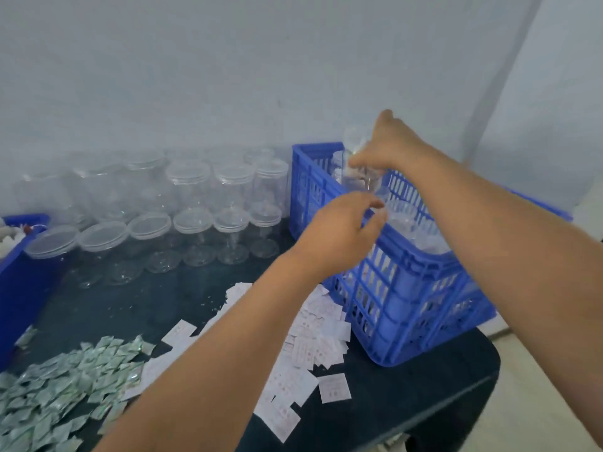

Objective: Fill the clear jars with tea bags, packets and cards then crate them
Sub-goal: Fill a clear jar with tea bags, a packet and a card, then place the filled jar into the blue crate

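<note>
My right hand [393, 146] grips a clear jar [357, 172] with tea bags inside, held above the far end of the blue crate [401, 288]. More clear jars [408, 220] stand inside the crate. My left hand [342, 228] hovers over the crate's near rim with fingers loosely curled and nothing in it. Several empty clear jars [189, 187] with lids stand in rows at the back of the dark table. White cards [313, 344] lie scattered by the crate. A heap of green packets [62, 383] lies at the front left.
A blue bin [19, 275] with white items stands at the left edge. The grey wall runs close behind the jars. The table's rounded front-right corner [483, 376] ends just past the crate, with pale floor beyond.
</note>
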A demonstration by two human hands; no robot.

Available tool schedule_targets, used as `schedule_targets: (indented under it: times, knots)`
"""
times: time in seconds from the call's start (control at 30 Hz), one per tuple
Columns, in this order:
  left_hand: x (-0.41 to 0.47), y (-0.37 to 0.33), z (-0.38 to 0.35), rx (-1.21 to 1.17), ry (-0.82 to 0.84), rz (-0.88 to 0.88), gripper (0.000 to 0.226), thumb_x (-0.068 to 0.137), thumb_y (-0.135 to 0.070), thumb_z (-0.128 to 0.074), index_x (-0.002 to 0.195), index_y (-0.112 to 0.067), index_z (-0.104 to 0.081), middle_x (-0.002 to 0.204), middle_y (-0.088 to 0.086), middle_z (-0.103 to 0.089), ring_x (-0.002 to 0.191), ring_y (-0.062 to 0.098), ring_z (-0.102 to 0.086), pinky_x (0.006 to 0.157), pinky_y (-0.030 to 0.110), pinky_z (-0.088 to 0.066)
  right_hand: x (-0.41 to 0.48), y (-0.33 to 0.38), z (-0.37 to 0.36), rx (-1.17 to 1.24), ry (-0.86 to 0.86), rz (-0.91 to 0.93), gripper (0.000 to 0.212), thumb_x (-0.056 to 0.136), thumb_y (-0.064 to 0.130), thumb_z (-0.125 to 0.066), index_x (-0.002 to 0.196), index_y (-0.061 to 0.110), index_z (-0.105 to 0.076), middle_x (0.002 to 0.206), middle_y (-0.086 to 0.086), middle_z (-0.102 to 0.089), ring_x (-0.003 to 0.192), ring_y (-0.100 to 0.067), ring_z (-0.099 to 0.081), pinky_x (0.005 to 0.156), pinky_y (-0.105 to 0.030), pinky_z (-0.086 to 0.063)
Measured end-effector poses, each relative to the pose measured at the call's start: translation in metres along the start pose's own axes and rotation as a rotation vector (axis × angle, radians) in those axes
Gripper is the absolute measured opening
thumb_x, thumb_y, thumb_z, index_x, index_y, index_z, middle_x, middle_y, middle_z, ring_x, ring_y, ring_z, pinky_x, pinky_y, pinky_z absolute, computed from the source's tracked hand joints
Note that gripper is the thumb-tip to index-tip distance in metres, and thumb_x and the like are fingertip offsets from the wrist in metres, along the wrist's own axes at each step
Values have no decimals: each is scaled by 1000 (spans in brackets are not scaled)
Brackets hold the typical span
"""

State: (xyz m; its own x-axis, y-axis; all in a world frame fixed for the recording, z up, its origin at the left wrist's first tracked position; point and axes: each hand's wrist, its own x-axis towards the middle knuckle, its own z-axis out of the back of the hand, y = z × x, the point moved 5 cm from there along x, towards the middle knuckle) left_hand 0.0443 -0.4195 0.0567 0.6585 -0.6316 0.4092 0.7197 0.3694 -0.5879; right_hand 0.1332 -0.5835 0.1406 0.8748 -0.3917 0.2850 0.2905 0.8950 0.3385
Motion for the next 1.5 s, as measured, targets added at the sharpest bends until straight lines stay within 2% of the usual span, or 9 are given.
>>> schedule_targets:
  times: [0.17, 0.33, 0.53, 0.67, 0.83, 1.0, 1.13, 1.3, 1.5]
  knots:
    - [0, 6, -26, 11, -138, -197, 25, 111, -15, -49, 107, -1, -68, 107, 11, -64, 112, 30, -56, 116, 43, -33, 47, -19, -68, 1, 302, -97, 59, 69, 30, -99, 109, 3, -66, 96, -10, -76, 70, -23, -79, 66, -37, -65]
    - [4, 13, -40, -96, -162, -189, 25, 112, -15, -44, 107, -3, -67, 113, 7, -63, 123, 29, -54, 126, 42, -21, 76, -8, -110, 168, 367, -12, 31, 91, 20, -85, 104, 0, -66, 94, -15, -72, 66, -20, -75, 74, -38, -66]
    - [5, 20, -44, -150, -155, -161, 31, 112, -24, -41, 112, -8, -68, 119, 2, -62, 133, 30, -49, 125, 43, -22, 81, 2, -114, 354, 430, -35, 59, 98, 9, -77, 148, -4, -50, 110, -3, -72, 62, -8, -75, 62, -24, -64]
    - [5, 21, -46, -184, -168, -152, 29, 112, -23, -41, 111, -9, -67, 120, 0, -61, 135, 29, -48, 124, 44, -23, 86, 2, -110, 291, 428, 3, 72, 90, 21, -87, 147, -4, -50, 158, -6, -55, 84, -20, -82, 101, -46, -62]
    - [5, 22, -47, -186, -186, -141, 29, 111, -22, -42, 111, -7, -68, 120, 2, -62, 135, 29, -49, 125, 44, -22, 87, 11, -107, 16, 242, 59, 56, 88, 35, -87, 126, 7, -57, 107, -6, -76, 74, -14, -78, 77, -33, -61]
    - [5, 22, -49, -195, -172, -130, 32, 112, -26, -41, 116, -10, -69, 127, -1, -62, 140, 27, -46, 125, 44, -23, 76, 19, -111, -382, 207, 187, 49, 103, 26, -63, 146, 5, -55, 141, -17, -66, 121, -37, -67, 102, -43, -55]
    - [5, 23, -50, -202, -169, -120, 34, 112, -27, -40, 116, -12, -69, 129, -3, -62, 142, 25, -44, 124, 44, -23, 71, 21, -115, -316, 261, 107, 43, 103, 21, -62, 141, 2, -57, 137, -19, -68, 107, -36, -68, 94, -41, -55]
    - [5, 22, -47, -184, -198, -135, 27, 111, -19, -43, 110, -8, -68, 120, 2, -62, 135, 25, -47, 126, 39, -21, 58, 17, -110, 14, 474, -39, 78, 107, 21, -63, 169, 19, -14, 126, -13, -65, 87, -29, -73, 70, -38, -61]
    - [2, 19, -43, -148, -155, -105, 25, 111, -15, -45, 111, -4, -67, 120, 5, -62, 136, 28, -44, 123, 41, -25, 12, 58, -34, -470, 333, 166, 46, 108, 39, -58, 145, 12, -59, 108, -10, -76, 97, -31, -77, 93, -43, -60]
